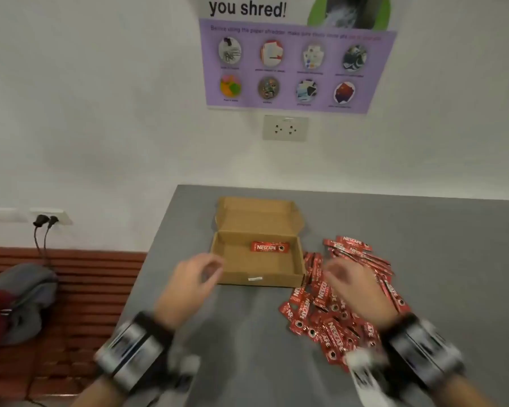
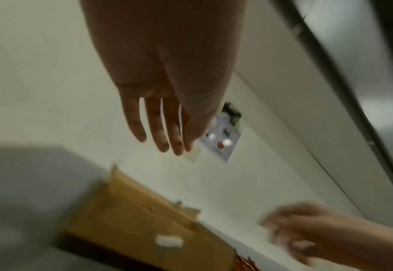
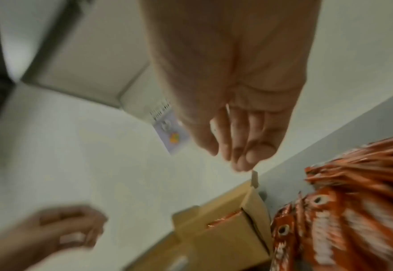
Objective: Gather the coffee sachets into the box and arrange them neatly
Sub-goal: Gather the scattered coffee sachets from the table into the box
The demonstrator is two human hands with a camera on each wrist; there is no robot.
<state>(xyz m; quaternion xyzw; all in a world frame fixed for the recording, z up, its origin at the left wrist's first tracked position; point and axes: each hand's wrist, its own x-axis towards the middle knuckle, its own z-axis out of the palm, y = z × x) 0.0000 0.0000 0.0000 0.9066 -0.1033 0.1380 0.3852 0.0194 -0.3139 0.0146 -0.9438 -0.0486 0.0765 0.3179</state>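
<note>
An open brown cardboard box [image 1: 299, 259] sits on the grey table with its lid folded back, and one red sachet [image 1: 269, 247] lies flat inside near the far wall. A heap of red coffee sachets [image 1: 329, 315] spreads to the right of the box. My left hand [image 1: 206, 270] hovers blurred at the box's [image 2: 132, 225] near left corner, fingers relaxed and holding nothing. My right hand [image 1: 335, 271] hovers over the heap, fingers loose, nothing held. In the wrist views the left hand [image 2: 163, 144] and right hand [image 3: 232, 155] both show straight, bare fingers, with the box [image 3: 225, 236] and sachets [image 3: 343, 216] below.
The grey table [image 1: 247, 342] stands against a white wall with a socket [image 1: 285, 128] and a purple poster [image 1: 294, 66]. Left of the table is a red slatted bench [image 1: 80, 289] with a grey bag [image 1: 21, 292] on it and cables plugged in above.
</note>
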